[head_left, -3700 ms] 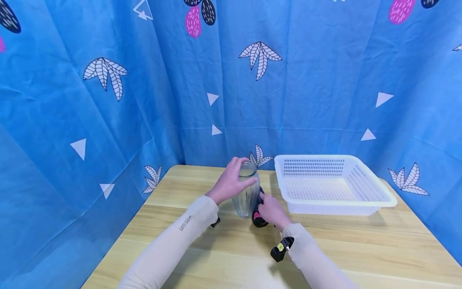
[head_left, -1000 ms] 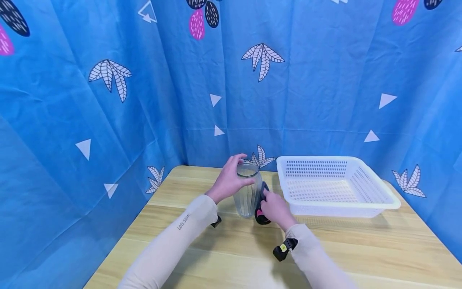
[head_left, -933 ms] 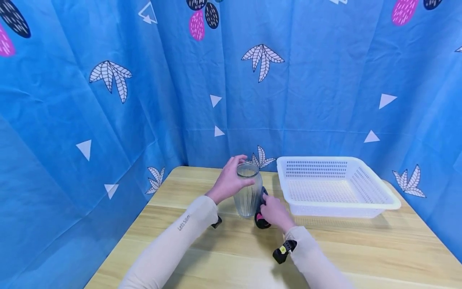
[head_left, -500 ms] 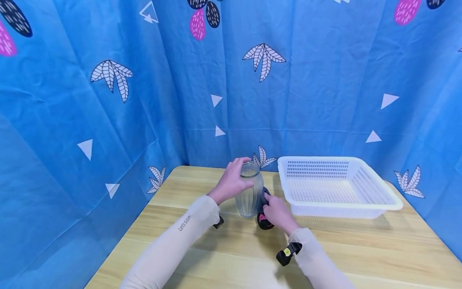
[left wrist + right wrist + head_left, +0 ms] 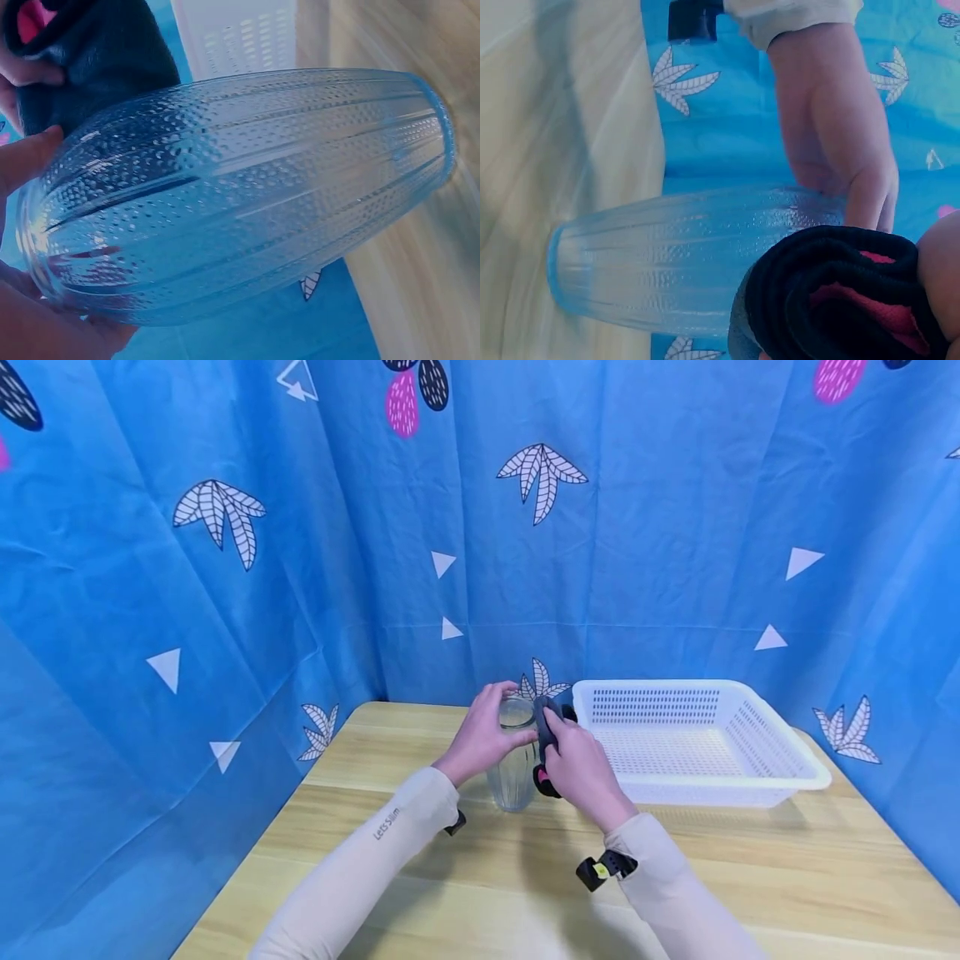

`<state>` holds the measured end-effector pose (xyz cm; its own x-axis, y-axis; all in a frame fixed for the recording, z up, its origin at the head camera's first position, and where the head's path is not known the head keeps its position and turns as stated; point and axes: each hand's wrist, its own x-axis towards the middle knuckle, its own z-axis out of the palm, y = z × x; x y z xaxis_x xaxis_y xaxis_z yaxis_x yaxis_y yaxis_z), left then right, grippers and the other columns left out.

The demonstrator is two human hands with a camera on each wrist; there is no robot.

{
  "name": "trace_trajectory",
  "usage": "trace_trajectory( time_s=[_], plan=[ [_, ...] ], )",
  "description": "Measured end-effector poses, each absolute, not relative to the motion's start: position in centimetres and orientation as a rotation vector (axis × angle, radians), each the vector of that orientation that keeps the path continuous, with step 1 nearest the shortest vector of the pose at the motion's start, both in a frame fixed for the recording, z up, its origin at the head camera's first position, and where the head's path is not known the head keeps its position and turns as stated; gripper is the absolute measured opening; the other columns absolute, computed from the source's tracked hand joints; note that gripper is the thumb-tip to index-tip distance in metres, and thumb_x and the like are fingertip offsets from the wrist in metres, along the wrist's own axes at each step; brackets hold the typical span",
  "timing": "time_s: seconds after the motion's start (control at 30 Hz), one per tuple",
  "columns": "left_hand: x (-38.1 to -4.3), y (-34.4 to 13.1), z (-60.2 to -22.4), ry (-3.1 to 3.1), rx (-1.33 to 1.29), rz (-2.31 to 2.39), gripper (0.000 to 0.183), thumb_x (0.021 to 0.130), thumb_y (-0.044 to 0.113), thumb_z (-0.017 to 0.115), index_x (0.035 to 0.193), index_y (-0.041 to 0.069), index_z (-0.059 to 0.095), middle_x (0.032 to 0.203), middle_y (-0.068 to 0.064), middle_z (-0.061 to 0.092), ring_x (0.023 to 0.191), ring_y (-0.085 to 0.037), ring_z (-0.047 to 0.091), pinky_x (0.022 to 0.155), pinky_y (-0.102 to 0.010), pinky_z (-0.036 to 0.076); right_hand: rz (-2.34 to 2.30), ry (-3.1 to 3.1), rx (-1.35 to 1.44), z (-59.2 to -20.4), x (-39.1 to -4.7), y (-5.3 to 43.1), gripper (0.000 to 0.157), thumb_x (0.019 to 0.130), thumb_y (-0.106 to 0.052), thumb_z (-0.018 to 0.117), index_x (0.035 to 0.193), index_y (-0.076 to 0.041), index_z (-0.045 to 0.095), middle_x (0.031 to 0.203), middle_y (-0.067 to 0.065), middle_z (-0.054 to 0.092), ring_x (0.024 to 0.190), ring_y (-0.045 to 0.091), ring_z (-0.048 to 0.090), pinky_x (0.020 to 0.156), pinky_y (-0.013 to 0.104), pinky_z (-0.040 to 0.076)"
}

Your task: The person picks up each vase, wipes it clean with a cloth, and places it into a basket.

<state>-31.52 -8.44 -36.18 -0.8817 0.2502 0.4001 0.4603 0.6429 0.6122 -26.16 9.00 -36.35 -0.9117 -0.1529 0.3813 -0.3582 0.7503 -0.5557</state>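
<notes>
A clear ribbed glass vase [image 5: 512, 781] stands upright on the table, its textured wall filling much of the left wrist view. My left hand [image 5: 482, 739] grips it around the top, thumb on the near side and fingers at the far side of the rim. On the vase's right, my right hand [image 5: 587, 768] holds a folded dark cloth [image 5: 547, 735] beside the upper wall. Pink shows inside the folds of the cloth [image 5: 840, 292] in the right wrist view. Whether the cloth touches the glass is hard to tell.
A white perforated plastic basket [image 5: 697, 789] sits at the back right of the wooden table [image 5: 450, 893], close to my right hand. Behind the table hangs a blue patterned curtain [image 5: 660, 568].
My right hand has risen with the cloth from the lower side of the vase to near its rim. My left hand keeps its grip on the vase, which has stayed in place.
</notes>
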Motion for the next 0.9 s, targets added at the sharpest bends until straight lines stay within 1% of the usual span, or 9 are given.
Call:
trace_trajectory(
  time_s=[0.1,0.27,0.37,0.47,0.53,0.6,0.7,0.8,0.9],
  plan=[
    [-31.4,-8.4,-35.8,-2.600,-0.554,-1.067,0.084,0.079,0.045,0.084,0.147,0.016,0.045,0.144,-0.005,0.052,0.133,-0.025,0.045,0.108,-0.045,0.043,0.932,-2.660,0.377,-36.4,-26.6,9.0,0.056,0.095,-0.006,0.055,0.151,-0.006,0.045,0.135,0.026,0.060,0.092,0.034,0.066,0.078,0.048,0.053],
    [-31.0,-8.3,-35.5,-2.630,-0.555,-1.097,0.081,0.080,0.038,0.084,0.148,0.020,0.044,0.144,-0.005,0.050,0.133,-0.025,0.044,0.108,-0.046,0.042,0.998,-2.772,0.302,-38.4,-27.7,9.0,0.056,0.095,-0.006,0.053,0.150,-0.004,0.045,0.119,0.028,0.067,0.078,0.028,0.065,0.066,0.040,0.052],
    [-31.0,-8.2,-35.4,-2.635,-0.579,-1.115,0.078,0.082,0.034,0.083,0.148,0.021,0.043,0.145,-0.005,0.048,0.134,-0.025,0.042,0.109,-0.047,0.042,1.048,-2.821,0.267,-40.1,-28.2,8.9,0.054,0.095,-0.006,0.053,0.148,0.001,0.046,0.120,0.030,0.066,0.083,0.029,0.067,0.069,0.040,0.054],
    [-31.2,-8.3,-35.5,-2.632,-0.603,-1.106,0.076,0.082,0.029,0.080,0.148,0.020,0.042,0.145,-0.005,0.046,0.135,-0.025,0.039,0.108,-0.048,0.042,1.052,-2.851,0.278,-41.7,-28.5,8.7,0.052,0.095,-0.006,0.053,0.145,0.006,0.048,0.131,0.032,0.061,0.095,0.032,0.067,0.077,0.045,0.055],
    [-31.3,-8.3,-35.7,-2.632,-0.614,-1.082,0.078,0.080,0.027,0.078,0.148,0.020,0.041,0.146,-0.004,0.043,0.136,-0.025,0.038,0.107,-0.048,0.043,1.034,-2.878,0.298,-42.6,-28.6,8.6,0.051,0.094,-0.007,0.053,0.143,0.008,0.049,0.134,0.032,0.058,0.103,0.035,0.067,0.084,0.048,0.055],
    [-31.5,-8.2,-35.9,-2.638,-0.612,-1.056,0.079,0.081,0.033,0.077,0.149,0.019,0.040,0.146,-0.005,0.040,0.135,-0.024,0.037,0.107,-0.049,0.043,0.998,-2.902,0.329,-43.4,-28.6,8.5,0.050,0.094,-0.007,0.053,0.141,0.010,0.051,0.136,0.032,0.057,0.111,0.037,0.065,0.090,0.050,0.054],
    [-31.5,-8.1,-36.2,-2.646,-0.584,-0.987,0.084,0.083,0.051,0.076,0.150,0.017,0.039,0.143,-0.007,0.037,0.132,-0.024,0.035,0.105,-0.048,0.044,0.977,-2.907,0.356,-44.2,-28.5,8.5,0.049,0.093,-0.006,0.054,0.138,0.012,0.052,0.136,0.032,0.057,0.119,0.041,0.062,0.096,0.052,0.051],
    [-31.5,-7.8,-36.4,-2.656,-0.515,-0.834,0.092,0.083,0.069,0.068,0.150,0.014,0.038,0.135,-0.009,0.038,0.122,-0.024,0.038,0.099,-0.043,0.046,1.001,-2.886,0.362,-44.5,-28.4,8.5,0.049,0.092,-0.005,0.054,0.139,0.012,0.052,0.136,0.032,0.056,0.121,0.041,0.061,0.095,0.052,0.051],
    [-31.4,-7.4,-36.4,-2.676,-0.443,-0.661,0.095,0.083,0.073,0.063,0.151,0.011,0.037,0.127,-0.009,0.040,0.109,-0.024,0.042,0.089,-0.037,0.047,1.055,-2.873,0.334,-44.5,-28.3,8.6,0.051,0.093,-0.005,0.053,0.142,0.009,0.050,0.139,0.030,0.055,0.114,0.036,0.064,0.088,0.048,0.053]
  ],
)
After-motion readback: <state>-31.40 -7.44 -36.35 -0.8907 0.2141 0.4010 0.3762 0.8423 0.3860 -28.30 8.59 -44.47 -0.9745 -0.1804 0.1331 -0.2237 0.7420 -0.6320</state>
